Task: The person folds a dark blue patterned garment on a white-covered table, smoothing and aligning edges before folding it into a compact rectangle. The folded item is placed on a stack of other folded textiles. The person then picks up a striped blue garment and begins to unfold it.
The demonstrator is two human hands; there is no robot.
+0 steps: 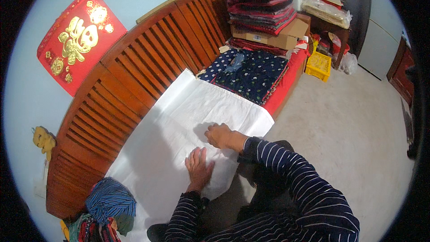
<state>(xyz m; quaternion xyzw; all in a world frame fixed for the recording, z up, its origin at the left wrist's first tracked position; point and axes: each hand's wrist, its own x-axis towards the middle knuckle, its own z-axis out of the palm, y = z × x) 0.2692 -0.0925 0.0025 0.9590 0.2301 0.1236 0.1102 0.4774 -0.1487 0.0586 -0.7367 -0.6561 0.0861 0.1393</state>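
Note:
A large white sheet [158, 148], perhaps woven plastic, is spread over the seat of a slatted wooden bench. My left hand [199, 169] rests palm down on it, thumb and fingers apart, holding nothing. A little farther forward and to the right, my right hand [221, 136] is at the sheet with its fingers curled down. Whether those fingers pinch the sheet is hidden from above. Light creases run through the sheet around both hands. Beyond the sheet's far edge lies a flat stack of dark blue dotted fabric [252, 72].
The wooden backrest [144, 64] curves along the left. Folded textiles [260, 5] are piled on a cardboard box [265, 35] at the far end. Striped blue cloth [111, 200] sits at the near left. A yellow crate [318, 65] stands on the floor [342, 124] to the right.

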